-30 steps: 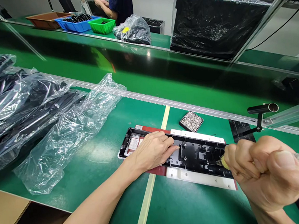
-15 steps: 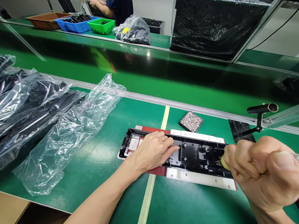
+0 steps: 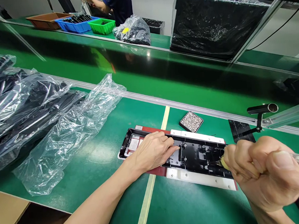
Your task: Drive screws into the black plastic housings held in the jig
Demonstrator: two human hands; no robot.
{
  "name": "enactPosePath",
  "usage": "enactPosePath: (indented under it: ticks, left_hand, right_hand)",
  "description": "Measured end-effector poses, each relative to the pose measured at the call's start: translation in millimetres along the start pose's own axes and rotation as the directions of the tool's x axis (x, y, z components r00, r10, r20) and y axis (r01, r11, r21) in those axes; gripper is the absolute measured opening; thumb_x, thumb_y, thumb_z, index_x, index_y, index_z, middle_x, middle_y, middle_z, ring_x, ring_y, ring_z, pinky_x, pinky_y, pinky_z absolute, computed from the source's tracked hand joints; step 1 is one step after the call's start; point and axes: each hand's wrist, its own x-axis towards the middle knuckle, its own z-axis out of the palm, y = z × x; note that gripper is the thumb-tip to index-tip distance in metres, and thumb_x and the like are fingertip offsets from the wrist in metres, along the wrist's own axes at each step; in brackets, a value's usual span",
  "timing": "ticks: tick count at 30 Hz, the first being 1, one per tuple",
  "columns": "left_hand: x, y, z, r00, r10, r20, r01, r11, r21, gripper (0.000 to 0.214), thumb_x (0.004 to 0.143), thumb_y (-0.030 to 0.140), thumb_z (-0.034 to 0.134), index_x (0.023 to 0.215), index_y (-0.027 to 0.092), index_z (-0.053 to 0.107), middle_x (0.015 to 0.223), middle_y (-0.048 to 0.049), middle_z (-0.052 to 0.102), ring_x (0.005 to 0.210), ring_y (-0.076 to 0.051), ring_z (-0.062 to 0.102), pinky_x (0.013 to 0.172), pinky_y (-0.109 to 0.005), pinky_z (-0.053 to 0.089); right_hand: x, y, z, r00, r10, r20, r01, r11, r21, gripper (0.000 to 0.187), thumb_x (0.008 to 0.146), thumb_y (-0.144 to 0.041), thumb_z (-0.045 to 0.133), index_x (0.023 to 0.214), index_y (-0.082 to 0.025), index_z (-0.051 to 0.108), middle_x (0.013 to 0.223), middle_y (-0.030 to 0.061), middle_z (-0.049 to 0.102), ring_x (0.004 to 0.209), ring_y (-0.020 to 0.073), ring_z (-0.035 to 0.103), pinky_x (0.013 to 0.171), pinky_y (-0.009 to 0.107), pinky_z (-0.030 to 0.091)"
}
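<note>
A long black plastic housing (image 3: 194,154) lies in a white and red fixture (image 3: 202,179) on the green bench. My left hand (image 3: 156,147) grips it left of the middle, fingers curled towards the far rim and thumb lying inside. On the right, my right hand (image 3: 265,172) is wrapped round an electric screwdriver (image 3: 224,162). Its yellowish nose points at the right part of the housing, and a cable leaves its back end. Most of the tool's body is hidden by the fingers, and whether its tip touches a screw cannot be made out.
Behind the housing sits a small tray of screws (image 3: 191,122). Plastic-wrapped black parts (image 3: 35,107) cover the left side. A metal tube holder (image 3: 261,109) stands at right. Across the green belt (image 3: 136,71) are blue bins (image 3: 77,26), a wrapped box (image 3: 217,25) and a person.
Both my hands and the housing stay almost exactly where they were. Across the line, the other person's hand has risen and shifted slightly left.
</note>
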Motion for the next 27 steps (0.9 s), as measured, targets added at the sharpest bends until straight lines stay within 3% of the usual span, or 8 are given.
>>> enactPosePath:
  ticks: [27]
  left_hand:
    - [0.7, 0.4, -0.8, 1.0, 0.006, -0.007, -0.006, 1.0, 0.004, 0.042, 0.111, 0.036, 0.052, 0.074, 0.019, 0.058, 0.063, 0.001, 0.059, 0.06, -0.017, 0.056, 0.065, -0.033, 0.045]
  right_hand:
    - [-0.4, -0.8, 0.6, 0.997, 0.054, -0.048, -0.053, 0.998, 0.022, 0.045, 0.088, -0.042, 0.079, 0.058, -0.022, 0.053, 0.045, -0.0053, 0.031, 0.038, 0.01, 0.027, 0.037, 0.03, 0.019]
